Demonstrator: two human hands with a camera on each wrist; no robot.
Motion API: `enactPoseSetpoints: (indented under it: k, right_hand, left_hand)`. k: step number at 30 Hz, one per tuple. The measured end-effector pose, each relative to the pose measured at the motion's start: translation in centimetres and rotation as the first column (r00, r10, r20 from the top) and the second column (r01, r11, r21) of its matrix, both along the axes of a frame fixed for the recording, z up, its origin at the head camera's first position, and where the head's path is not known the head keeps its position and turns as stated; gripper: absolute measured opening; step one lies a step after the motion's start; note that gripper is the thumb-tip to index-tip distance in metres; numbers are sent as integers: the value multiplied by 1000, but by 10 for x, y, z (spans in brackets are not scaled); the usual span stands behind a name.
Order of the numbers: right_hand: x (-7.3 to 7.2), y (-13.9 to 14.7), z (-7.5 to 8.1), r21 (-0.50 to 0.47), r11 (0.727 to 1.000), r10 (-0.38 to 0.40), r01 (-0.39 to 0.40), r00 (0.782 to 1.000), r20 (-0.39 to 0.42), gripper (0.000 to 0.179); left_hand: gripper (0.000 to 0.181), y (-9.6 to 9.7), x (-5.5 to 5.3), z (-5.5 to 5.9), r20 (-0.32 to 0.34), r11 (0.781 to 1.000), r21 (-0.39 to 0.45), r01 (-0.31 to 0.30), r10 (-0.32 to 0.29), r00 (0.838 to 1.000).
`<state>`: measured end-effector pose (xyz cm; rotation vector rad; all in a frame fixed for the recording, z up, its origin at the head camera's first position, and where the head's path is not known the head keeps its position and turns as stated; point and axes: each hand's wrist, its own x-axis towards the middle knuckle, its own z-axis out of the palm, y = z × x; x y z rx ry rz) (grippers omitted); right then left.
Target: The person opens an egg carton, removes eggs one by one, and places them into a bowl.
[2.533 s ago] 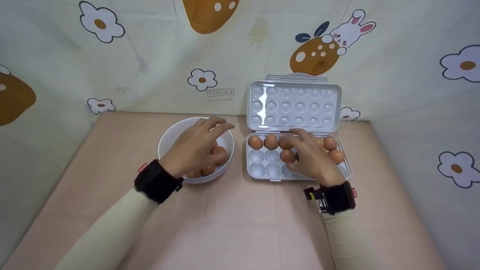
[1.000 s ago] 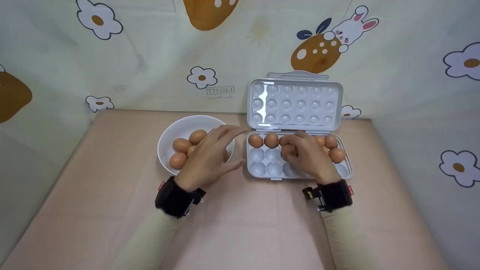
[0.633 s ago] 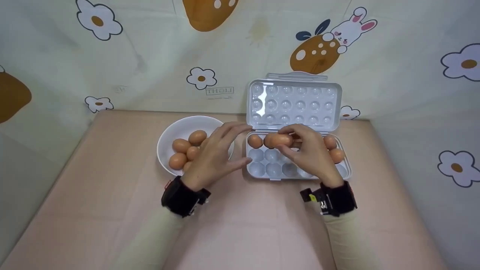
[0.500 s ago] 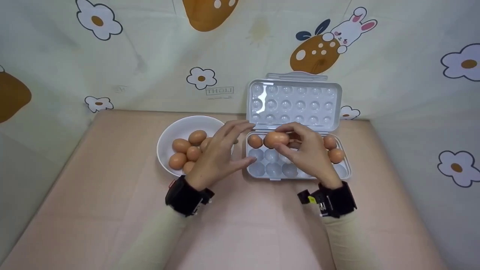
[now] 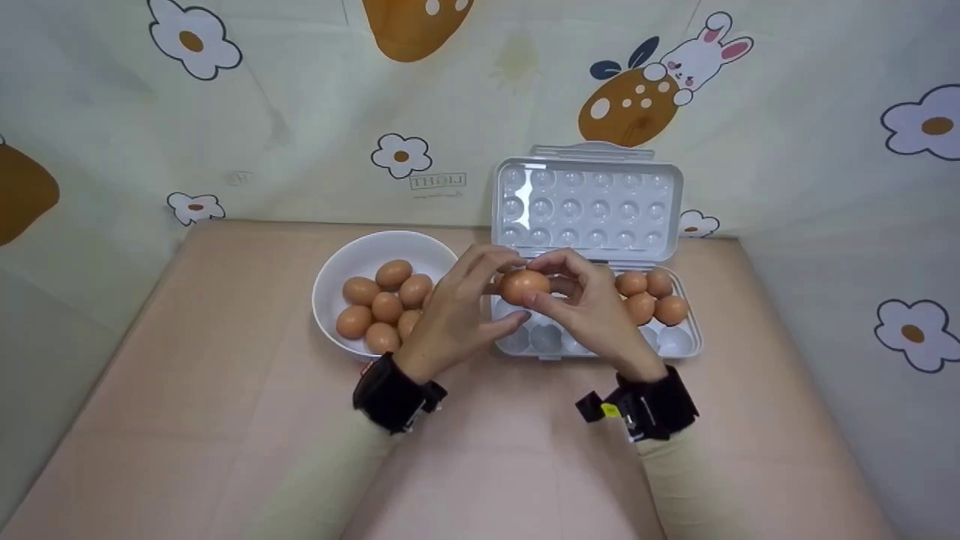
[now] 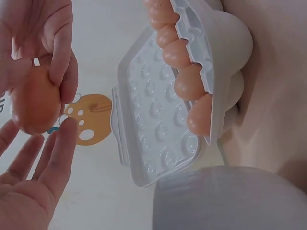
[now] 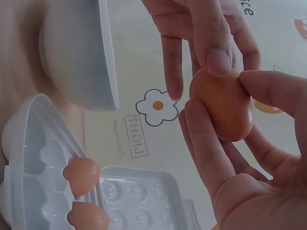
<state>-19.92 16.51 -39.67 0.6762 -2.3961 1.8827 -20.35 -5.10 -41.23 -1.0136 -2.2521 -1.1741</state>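
A brown egg (image 5: 523,287) is pinched between the thumb and fingers of my right hand (image 5: 592,311), above the left part of the white egg carton (image 5: 546,339). My left hand (image 5: 454,319) comes in from the left, fingers spread and loosely bent, the thumb apart. In the left wrist view its fingertips (image 6: 69,125) lie just off the lower end of the egg (image 6: 36,100). The right wrist view has the left thumb (image 7: 218,60) right at the egg's top. Several eggs (image 5: 640,307) sit in the carton's cups; both hands hide part of it.
A white bowl (image 5: 352,259) with several brown eggs (image 5: 386,307) stands left of the carton, its right side behind my left hand. The carton's dimpled lid (image 5: 585,199) stands open against the patterned cloth backdrop. Pinkish cloth (image 5: 480,465) covers the table.
My right hand has raised an egg from the carton and carried it left. My left hand has moved right, from over the bowl to beside that egg.
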Motion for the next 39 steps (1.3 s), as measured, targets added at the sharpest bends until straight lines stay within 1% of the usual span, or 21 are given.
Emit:
enactPoseSetpoints:
  k: [2,6,10,14,16,20,24,29,32,35,37,39]
  right_hand:
    - [0,-1,-1,-5,1000,11,-11,1000,-6,37]
    - [1,-2,-1,-6,1000,18,-18,1000,17,37]
    - [2,-2,-1,-8,1000,26,-26,999,40,38]
    - [2,-1,-1,3,999,32,-32,998,54,38]
    - [2,-1,0,10,999,35,-36,998,53,37]
    - [1,1,1,-3,999,40,-40,999,23,36]
    - [0,5,3,-11,1000,19,-19,1000,8,35]
    - [0,15,7,23,999,-40,40,999,0,41]
    - [-1,20,10,28,997,-76,76,997,-4,43]
    - [-2,24,10,37,994,-102,102,995,-18,43]
    - [-3,25,9,39,993,-107,109,994,-37,43]
    - [-4,26,8,52,992,-107,111,991,-74,43]
  left_hand:
    - [56,1,0,0,-12,1000,4,-14,14,1000]
    - [51,2,1,-1,-6,1000,15,-25,25,1000]
    - [49,1,1,-1,2,999,28,-24,24,1000]
    - [46,0,1,0,-3,1000,21,-17,17,1000]
    - [45,-2,1,1,-1,1000,10,-16,16,1000]
    - [42,-7,2,4,27,1000,2,-11,10,1000]
    - [39,-17,3,11,64,1000,-2,-17,17,998]
    - [39,-38,2,22,117,997,-37,-62,66,991]
    - [39,-51,-3,28,117,992,-85,-94,104,988]
    - [40,-63,-8,36,117,985,-131,-114,129,985]
    - [40,-70,-12,40,132,978,-167,-122,144,981]
    - [39,-76,-17,44,157,968,-213,-130,165,974]
